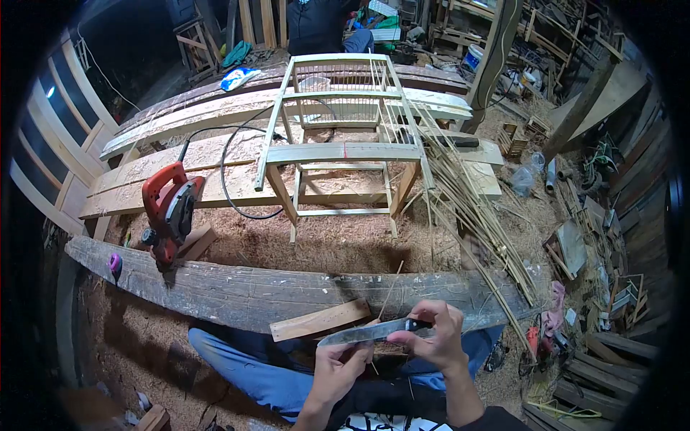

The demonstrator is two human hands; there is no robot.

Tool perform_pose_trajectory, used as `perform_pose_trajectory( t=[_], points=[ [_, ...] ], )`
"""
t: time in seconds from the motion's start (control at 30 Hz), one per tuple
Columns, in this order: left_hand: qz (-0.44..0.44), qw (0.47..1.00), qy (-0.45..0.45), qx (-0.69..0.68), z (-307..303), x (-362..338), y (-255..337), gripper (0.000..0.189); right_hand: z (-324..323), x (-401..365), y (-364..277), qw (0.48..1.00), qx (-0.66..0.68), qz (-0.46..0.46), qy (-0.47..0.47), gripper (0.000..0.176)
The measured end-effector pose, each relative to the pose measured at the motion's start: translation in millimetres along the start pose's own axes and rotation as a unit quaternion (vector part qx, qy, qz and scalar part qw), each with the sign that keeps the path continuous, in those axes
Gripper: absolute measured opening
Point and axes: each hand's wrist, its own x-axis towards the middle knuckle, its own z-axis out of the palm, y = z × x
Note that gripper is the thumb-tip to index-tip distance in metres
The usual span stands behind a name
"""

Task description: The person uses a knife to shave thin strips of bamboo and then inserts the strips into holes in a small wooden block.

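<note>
A knife with a long grey blade and a black handle lies across the space between my hands, above my lap. My right hand is closed round its handle, thumb towards the blade. Under the blade's left part is my left hand, fingers closed on a thin bamboo strip that slants up past the blade. A short light wood piece rests at the near edge of the weathered plank, just left of the blade.
Beyond the plank stands a wooden frame with thin bars. A red power planer and a purple object are at the left. Long bamboo strips lean at the right. Behind, a person sits near stacked boards.
</note>
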Motion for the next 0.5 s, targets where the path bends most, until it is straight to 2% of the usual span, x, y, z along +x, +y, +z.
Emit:
perform_pose_trajectory(
  t=[0.1, 0.17, 0.23, 0.33, 0.4, 0.5],
  points=[
    [-0.004, 1.000, 0.010, 0.019, -4, -3, 2, 0.032, -8, 3, 14, 0.999, -0.031, -0.030, 0.014, 0.056],
    [-0.035, 0.999, -0.004, 0.013, -6, -13, 18, 0.030, -23, 11, 32, 0.974, -0.071, 0.150, 0.152, 0.053],
    [-0.052, 0.999, 0.008, 0.013, -5, -15, 19, 0.030, -38, 13, 32, 0.974, -0.045, 0.135, 0.175, 0.054],
    [-0.090, 0.995, 0.038, 0.000, -2, -11, 12, 0.032, -29, -2, 25, 0.983, 0.005, 0.106, 0.151, 0.057],
    [-0.040, 0.997, 0.052, -0.030, 2, -3, 7, 0.035, -20, -2, 17, 0.988, 0.014, 0.086, 0.128, 0.059],
    [-0.053, 0.998, 0.027, -0.030, 0, 4, 3, 0.037, -6, -2, 0, 0.993, 0.018, 0.093, 0.069, 0.063]
  ],
)
